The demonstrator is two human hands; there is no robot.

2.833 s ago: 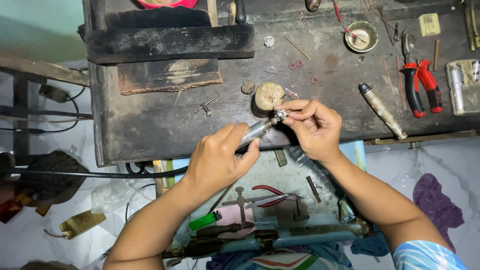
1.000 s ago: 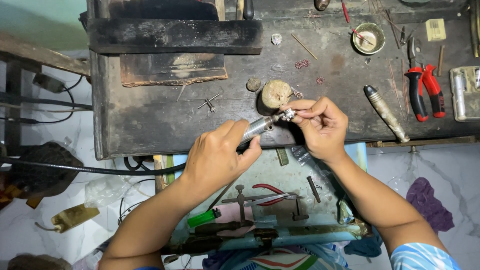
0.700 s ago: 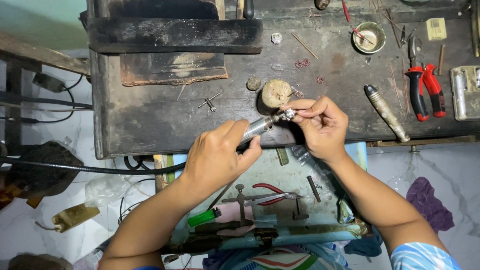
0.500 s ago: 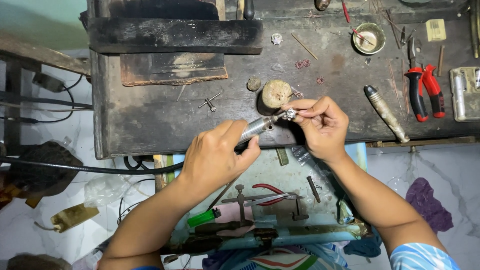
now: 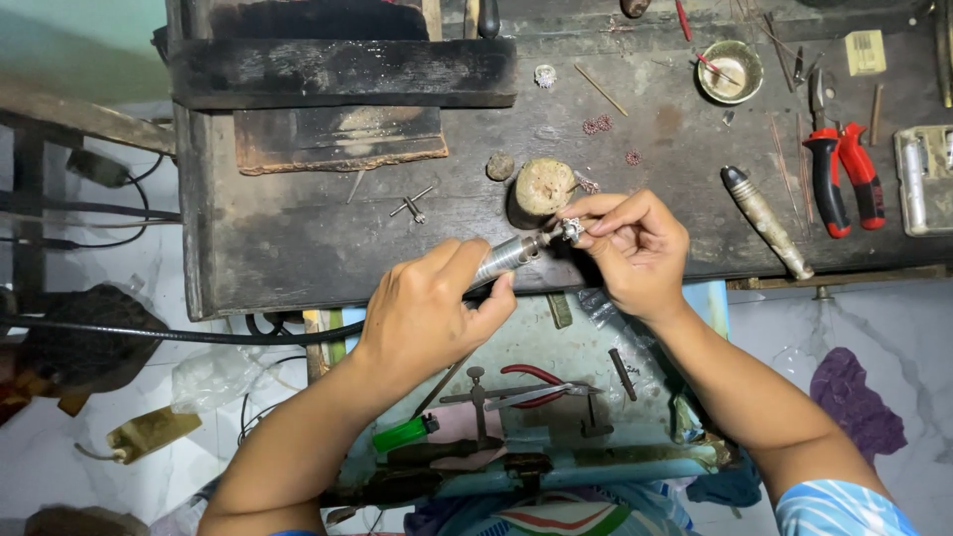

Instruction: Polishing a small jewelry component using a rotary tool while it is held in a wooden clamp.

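At the table's [image 5: 298, 248] near edge, left hand [image 5: 427, 313] grips a rotary handpiece [image 5: 506, 256] pen-like (for control); right hand [image 5: 635, 248] pinches a small ornament [image 5: 571, 230] against its tip.

The small silvery piece [image 5: 571, 230] pinched by the right hand [image 5: 635, 253] is too small to identify, its near side covered by the fingers [image 5: 596, 208]. The metal handpiece [image 5: 506, 258] vanishes into the left hand [image 5: 427, 313], so its rear end is hidden. At the far edge of the desk [image 5: 298, 238], several tools are cut off by the frame. A grey box [image 5: 925, 179] at right is cropped too. The tiny reddish bits [image 5: 598, 125] are too small to tell.
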